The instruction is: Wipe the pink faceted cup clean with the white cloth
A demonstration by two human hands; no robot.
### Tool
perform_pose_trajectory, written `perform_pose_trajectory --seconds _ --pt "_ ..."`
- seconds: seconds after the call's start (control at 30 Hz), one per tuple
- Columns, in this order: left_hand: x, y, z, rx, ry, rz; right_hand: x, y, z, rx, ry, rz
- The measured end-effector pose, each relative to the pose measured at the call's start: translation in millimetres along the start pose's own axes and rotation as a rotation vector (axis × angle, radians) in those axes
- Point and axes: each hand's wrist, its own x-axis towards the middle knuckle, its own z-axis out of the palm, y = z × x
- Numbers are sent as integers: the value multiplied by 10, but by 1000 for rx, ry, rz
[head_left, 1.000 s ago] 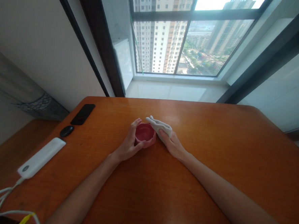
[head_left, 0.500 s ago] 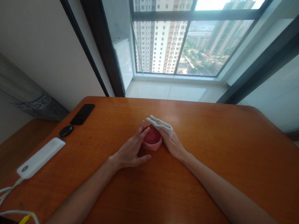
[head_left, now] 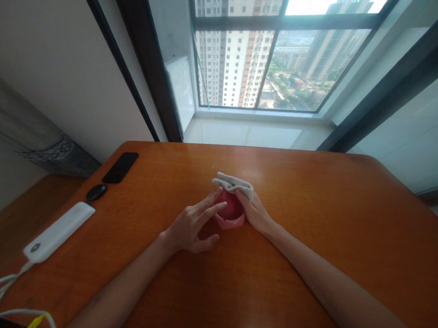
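A small pink bowl (head_left: 231, 219) with a faceted outside stands upright on the wooden table, between my two hands. My left hand (head_left: 196, 227) reaches over its left rim, fingers stretched out and spread, the thumb low and apart from the bowl. The fingertips seem to touch the rim and the far end of the cloth. In my right hand (head_left: 255, 211) is a folded white cloth (head_left: 234, 183), gripped at its right end and lying across the bowl's far rim. The cloth hides part of that rim, and the right fingers are partly covered by it.
Along the table's (head_left: 311, 239) left side lie a black phone (head_left: 120, 167), a black oval object (head_left: 96, 192) and a long white power strip-like device (head_left: 59, 232) with white cables (head_left: 9, 287). A window (head_left: 262, 67) stands beyond the far table edge.
The pink bowl has shifted right and a little nearer to me. My left hand has moved slightly nearer with its fingers over the rim. The right hand keeps the cloth, now lying slightly lower.
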Motion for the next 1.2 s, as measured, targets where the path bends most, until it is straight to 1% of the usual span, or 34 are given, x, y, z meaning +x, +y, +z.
perform_pose_trajectory --seconds 0.1,0.27,0.37,0.47,0.53,0.63,0.7,0.8,0.93,1.0,1.03,1.13,1.2 --pt "2 28 6 23 48 101 10 -16 -18 -19 -5 -38" --pt "-4 67 27 72 112 236 31 -107 -58 -142 -43 -79" --pt "-29 91 36 120 138 310 26 -122 -47 -117 -26 -84" --pt "-65 127 39 188 142 386 10 -54 -30 4 53 -30" --pt "-85 172 42 216 154 438 0 21 -34 71 131 51" --pt "-100 276 46 257 169 483 -6 118 -62 97 226 167" --pt "-101 349 50 268 161 522 -4 150 -79 100 256 198" --pt "-91 407 57 270 179 570 3 157 -87 110 270 201" --pt "-42 340 88 200 173 570 1 168 -85 88 295 225" --pt "9 276 118 160 173 538 -3 187 -88 60 317 243" --pt "38 248 134 163 174 500 -4 197 -91 42 328 252" --pt "119 206 179 191 53 364 -2 216 -100 -5 350 272" --pt "150 211 198 188 -25 323 3 207 -104 -17 348 275"
